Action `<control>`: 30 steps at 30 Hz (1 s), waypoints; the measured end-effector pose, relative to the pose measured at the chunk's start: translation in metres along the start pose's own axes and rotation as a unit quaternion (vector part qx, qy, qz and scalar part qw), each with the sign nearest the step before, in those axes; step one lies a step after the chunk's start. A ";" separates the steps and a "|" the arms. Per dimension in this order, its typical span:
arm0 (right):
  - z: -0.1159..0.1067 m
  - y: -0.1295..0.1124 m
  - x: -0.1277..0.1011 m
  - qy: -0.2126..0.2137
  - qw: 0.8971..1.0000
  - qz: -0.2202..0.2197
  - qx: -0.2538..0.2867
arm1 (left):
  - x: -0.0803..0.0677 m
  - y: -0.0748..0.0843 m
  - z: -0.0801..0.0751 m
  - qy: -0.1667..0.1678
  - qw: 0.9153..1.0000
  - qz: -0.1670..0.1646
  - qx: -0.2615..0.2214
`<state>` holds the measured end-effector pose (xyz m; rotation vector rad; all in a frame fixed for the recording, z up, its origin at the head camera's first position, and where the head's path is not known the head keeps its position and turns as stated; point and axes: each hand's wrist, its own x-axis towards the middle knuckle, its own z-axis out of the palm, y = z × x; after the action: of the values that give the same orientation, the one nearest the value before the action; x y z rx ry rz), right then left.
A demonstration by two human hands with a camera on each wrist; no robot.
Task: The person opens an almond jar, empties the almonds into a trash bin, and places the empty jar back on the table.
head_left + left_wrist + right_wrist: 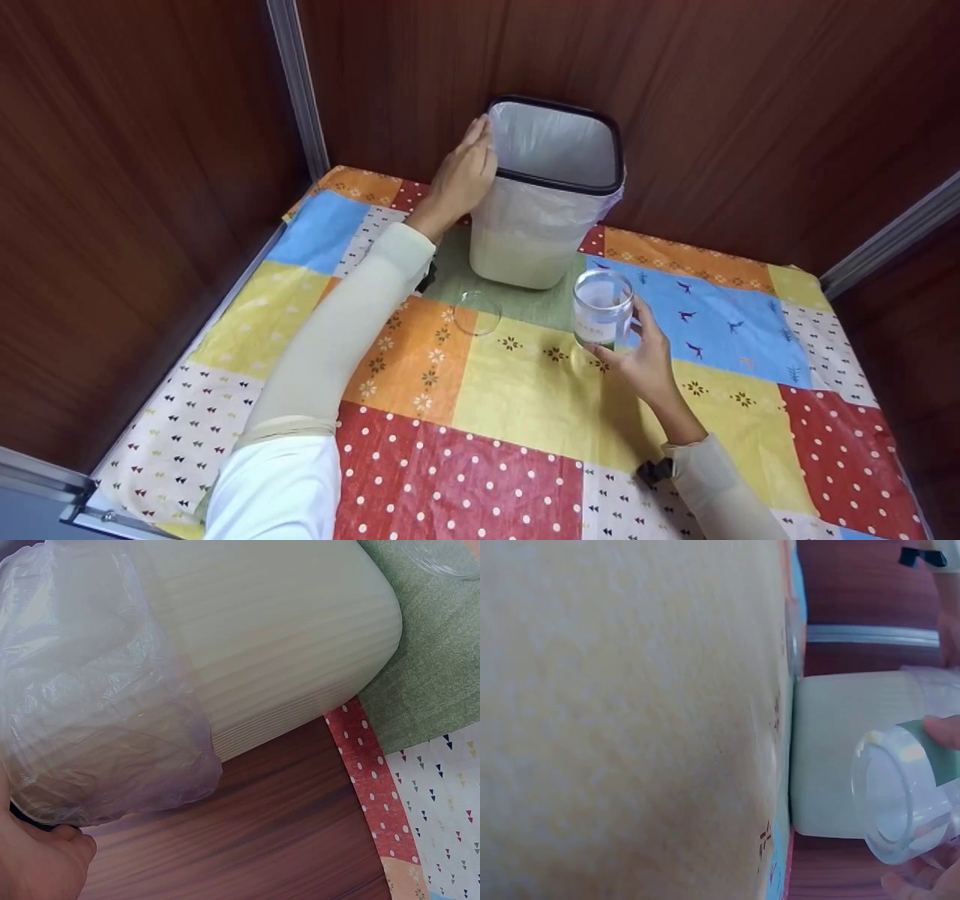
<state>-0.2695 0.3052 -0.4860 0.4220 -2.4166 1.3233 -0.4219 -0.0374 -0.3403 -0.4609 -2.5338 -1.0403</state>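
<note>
Wood-panelled corner, table under patchwork cloth (525, 397). Cream bin (536, 225) with black rim and clear liner stands at back of table. Left hand (461, 180) flat against bin's upper left side, fingers straight, touching liner near rim. Right hand (645, 364) curled round clear glass jar (602, 307), which stands upright on cloth just in front of bin, to its right. Clear lid (477, 311) lies on cloth near bin's front, between the arms, apart from jar
</note>
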 end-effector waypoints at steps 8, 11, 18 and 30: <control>0.003 0.001 -0.004 -0.018 1.000 0.016 -0.003 | -0.002 -0.001 0.000 0.004 1.000 0.009 -0.007; 0.006 0.001 -0.005 -0.024 1.000 0.019 -0.004 | -0.002 0.000 0.000 0.003 1.000 0.008 -0.008; 0.011 0.004 -0.007 -0.038 0.999 0.030 0.024 | 0.000 0.001 -0.001 0.001 1.000 0.008 0.002; 0.013 -0.036 -0.012 -0.072 0.995 0.046 0.048 | 0.000 0.001 -0.001 -0.003 1.000 0.003 0.004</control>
<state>-0.2464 0.2763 -0.4712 0.4514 -2.5229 1.5016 -0.4211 -0.0377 -0.3392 -0.4695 -2.5388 -1.0289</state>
